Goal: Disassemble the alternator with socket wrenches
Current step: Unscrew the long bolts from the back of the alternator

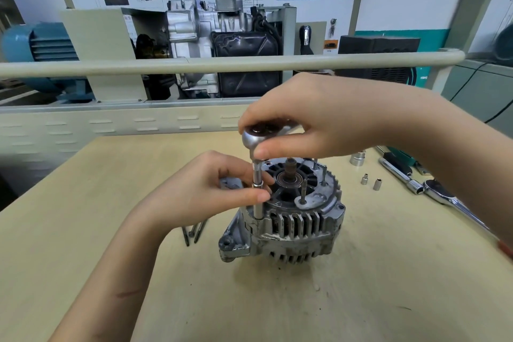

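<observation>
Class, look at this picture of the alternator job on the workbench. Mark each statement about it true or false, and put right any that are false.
1. The right hand holds the head of a ratchet above the alternator. True.
2. The left hand lies flat on the table. False: its fingers pinch the extension bar under the ratchet.
3. Long bolts lie on the table left of the alternator. True.
4. The alternator lies on its side with the shaft pointing at the camera. False: it stands with its shaft pointing up.
5. Two small sockets stand on the table right of the alternator. True.
</observation>
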Demonstrator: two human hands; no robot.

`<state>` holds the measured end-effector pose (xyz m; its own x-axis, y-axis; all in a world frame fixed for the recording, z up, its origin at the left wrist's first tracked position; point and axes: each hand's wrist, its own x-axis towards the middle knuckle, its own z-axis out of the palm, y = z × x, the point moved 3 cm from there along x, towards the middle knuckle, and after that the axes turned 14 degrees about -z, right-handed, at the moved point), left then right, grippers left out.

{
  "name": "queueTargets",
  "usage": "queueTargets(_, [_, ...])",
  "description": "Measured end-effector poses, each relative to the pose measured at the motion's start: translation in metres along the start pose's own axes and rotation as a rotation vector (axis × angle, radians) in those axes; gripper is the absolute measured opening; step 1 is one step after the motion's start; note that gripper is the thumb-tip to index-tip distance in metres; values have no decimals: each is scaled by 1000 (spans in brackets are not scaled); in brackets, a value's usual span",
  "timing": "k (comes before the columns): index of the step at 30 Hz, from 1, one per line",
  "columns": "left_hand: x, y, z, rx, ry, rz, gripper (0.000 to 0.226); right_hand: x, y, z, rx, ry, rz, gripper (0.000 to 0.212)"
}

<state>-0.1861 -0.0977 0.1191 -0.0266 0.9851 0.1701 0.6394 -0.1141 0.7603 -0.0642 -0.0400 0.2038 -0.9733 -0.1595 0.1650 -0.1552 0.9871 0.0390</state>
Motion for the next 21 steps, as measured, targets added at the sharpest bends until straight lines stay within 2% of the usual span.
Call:
queueTargets(4, [-1, 1, -1, -8, 7, -2, 8, -1, 0, 0, 14, 15, -20, 24])
queueTargets(8, [-1, 1, -2, 56, 87, 15, 50, 0, -4, -3, 15, 29, -13, 38])
queueTargets(11, [-1, 2, -1, 71, 108, 30, 63, -1, -6, -3, 14, 30, 24, 47])
queueTargets(13, [0, 2, 1, 69, 84, 3, 54, -1, -6, -2, 8, 28, 25, 47])
queueTargets(16, [1, -1, 0, 21, 45, -31, 24, -1, -5, -2, 11, 23, 12, 41])
queueTargets(19, [2, -3, 0, 1, -26, -57, 25, -1, -3, -2, 28, 13, -11, 26])
queueTargets(21, [2, -3, 0, -7, -41, -50, 34, -1, -2, -2, 39, 6, -29, 23])
